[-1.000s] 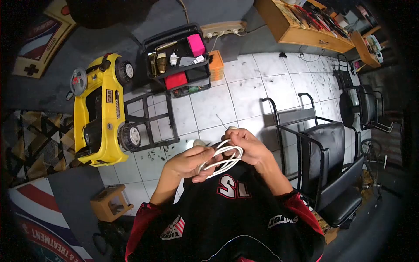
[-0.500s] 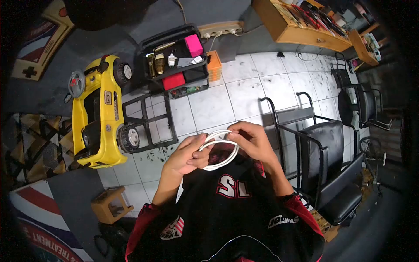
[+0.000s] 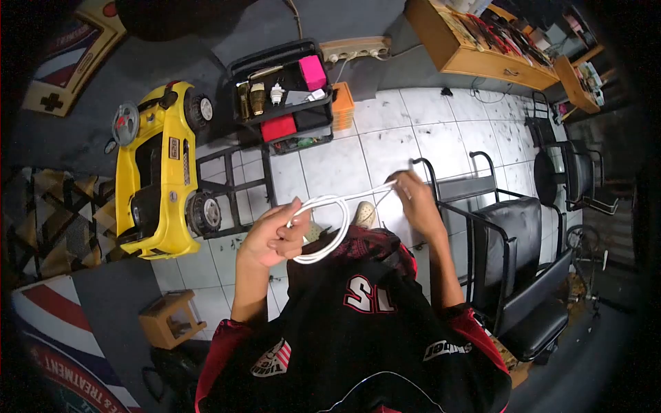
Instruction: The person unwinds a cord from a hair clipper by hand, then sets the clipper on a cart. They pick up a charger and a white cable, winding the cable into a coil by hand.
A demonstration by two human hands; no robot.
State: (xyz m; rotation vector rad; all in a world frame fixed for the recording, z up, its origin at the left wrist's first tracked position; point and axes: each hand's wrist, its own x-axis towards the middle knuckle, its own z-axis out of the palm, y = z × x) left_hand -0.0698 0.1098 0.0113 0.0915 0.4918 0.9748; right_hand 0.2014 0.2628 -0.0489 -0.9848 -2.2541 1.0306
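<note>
A white cable (image 3: 342,227) is looped in a loose coil in front of my body. My left hand (image 3: 272,237) is closed around one side of the coil, fingers curled over it. One straight length runs from the coil up to my right hand (image 3: 414,196), which pinches it between thumb and fingers. The loop hangs over my black shirt and dark patterned clothing. Below it on the floor a light shoe (image 3: 366,215) shows.
A black trolley (image 3: 279,89) with bottles, a white plug and pink and red boxes stands ahead. A yellow toy car (image 3: 157,179) is at left. Black padded chairs (image 3: 509,227) stand at right, a wooden drawer counter (image 3: 475,58) behind. A small wooden stool (image 3: 171,320) sits at lower left.
My hands have moved apart: the left slightly left, the right up and right. A length of cable now stretches straight between the coil and my right hand.
</note>
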